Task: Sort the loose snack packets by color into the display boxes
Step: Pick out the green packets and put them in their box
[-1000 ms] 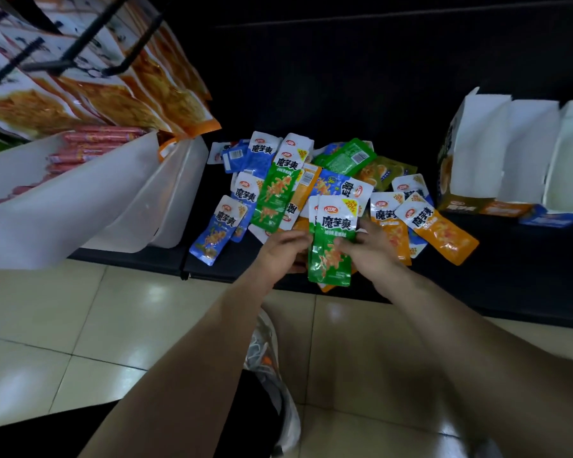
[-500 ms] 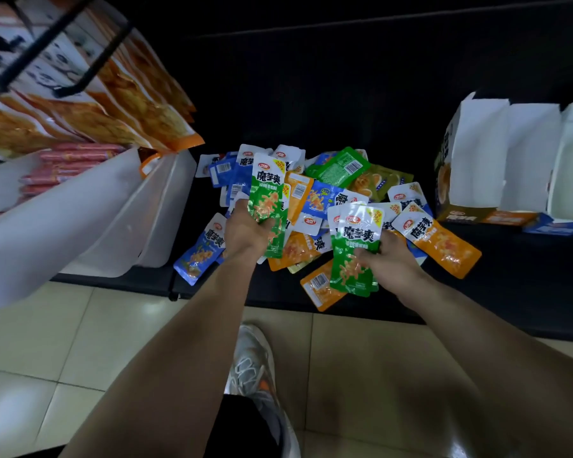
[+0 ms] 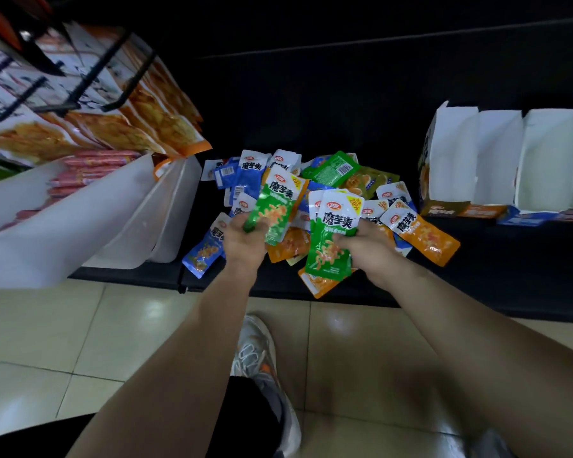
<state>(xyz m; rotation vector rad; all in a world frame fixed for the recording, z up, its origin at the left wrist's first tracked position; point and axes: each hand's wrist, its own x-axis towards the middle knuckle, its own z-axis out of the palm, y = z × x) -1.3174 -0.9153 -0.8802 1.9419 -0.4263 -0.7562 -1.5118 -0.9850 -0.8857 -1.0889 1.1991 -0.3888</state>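
Tiles (image 3: 80, 325), pale and glossy, fill the bottom of the frame, with a grey and orange shoe (image 3: 257, 352) at lower centre between two bare forearms that reach up toward the middle. Just left of centre, the left grip (image 3: 242, 241) has its fingers curled round the lower end of a single green packet (image 3: 277, 209), which stands tilted with its white top uppermost. Just right of centre, the right grip (image 3: 366, 247) is closed on the right edge of a small stack of green packets (image 3: 331, 239), white tops up, side by side with the left one; whether the two touch cannot be told. Under and behind both lies the loose pile (image 3: 371, 183) of blue, orange and green packets, spread on a black shelf (image 3: 477, 276) across the middle of the frame. A blue packet (image 3: 202, 254) marks the pile's left edge and an orange packet (image 3: 424, 238) its right edge. At middle right on the same shelf the display boxes (image 3: 497, 157) stand with white flaps raised, an orange-printed one nearer the pile and a blue-printed one beyond it. At middle left sit white bins (image 3: 169, 219), the leftmost holding red sausages (image 3: 93, 170). In the upper left, large snack bags (image 3: 153, 127) hang from black hooks (image 3: 90, 81).
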